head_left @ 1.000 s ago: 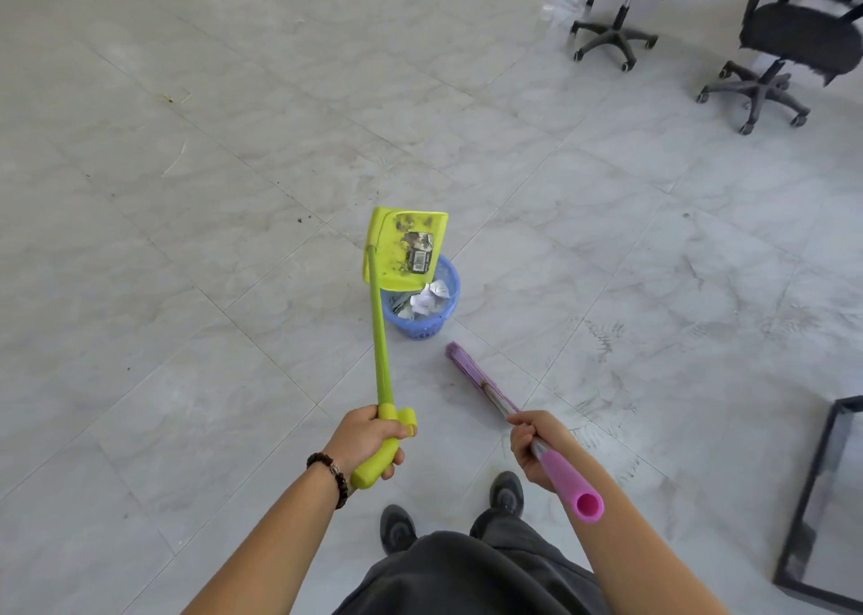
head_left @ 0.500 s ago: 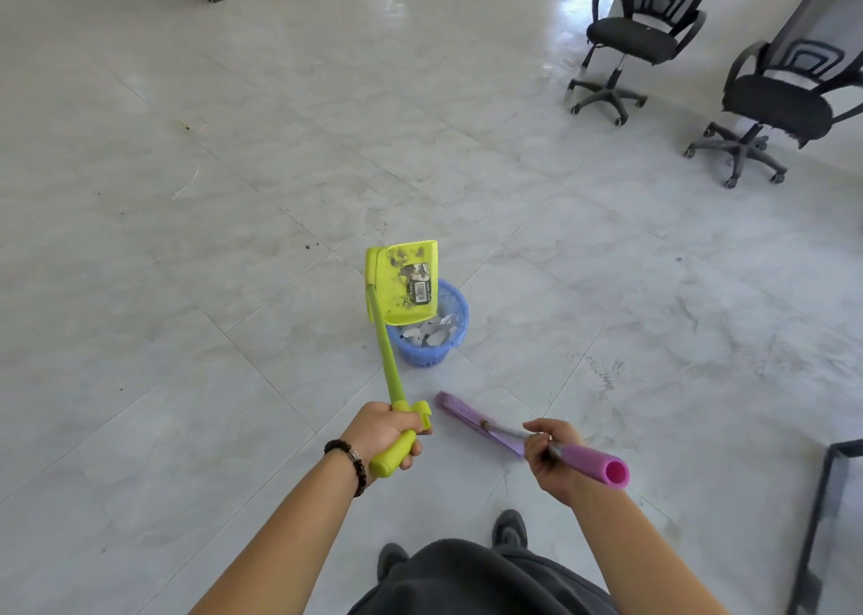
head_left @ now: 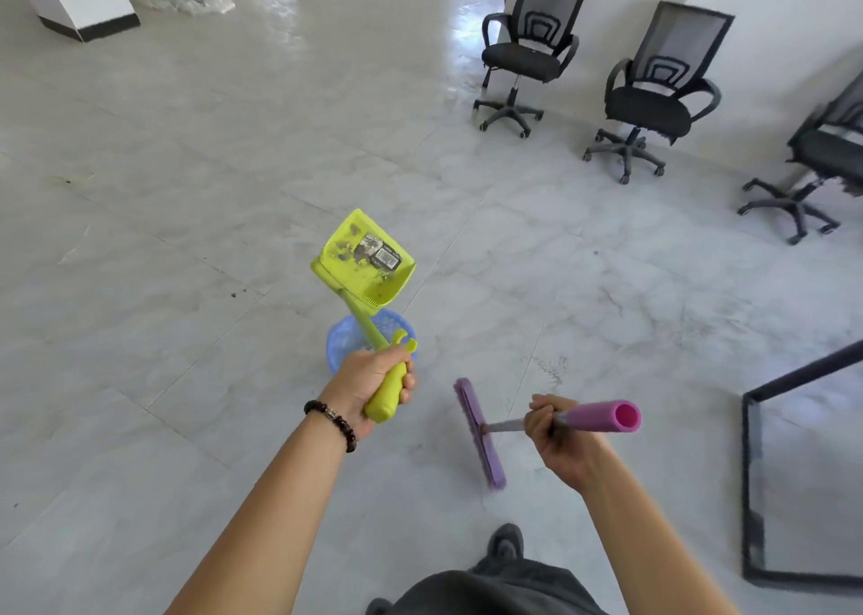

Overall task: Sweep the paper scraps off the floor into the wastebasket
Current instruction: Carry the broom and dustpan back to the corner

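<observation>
Left hand [head_left: 369, 381] gripped the dustpan [head_left: 369, 259] by its handle, near the basket [head_left: 341, 339]. Right hand [head_left: 555, 432] clutched the broom [head_left: 481, 432]. Both tools looked light and stiff.

Grey tiled floor [head_left: 187, 381] bears a blue wastebasket [head_left: 341, 344] and office chairs [head_left: 647, 114].

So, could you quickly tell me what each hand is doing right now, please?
Left hand: gripping the green dustpan handle.
Right hand: gripping the purple broom handle.
</observation>
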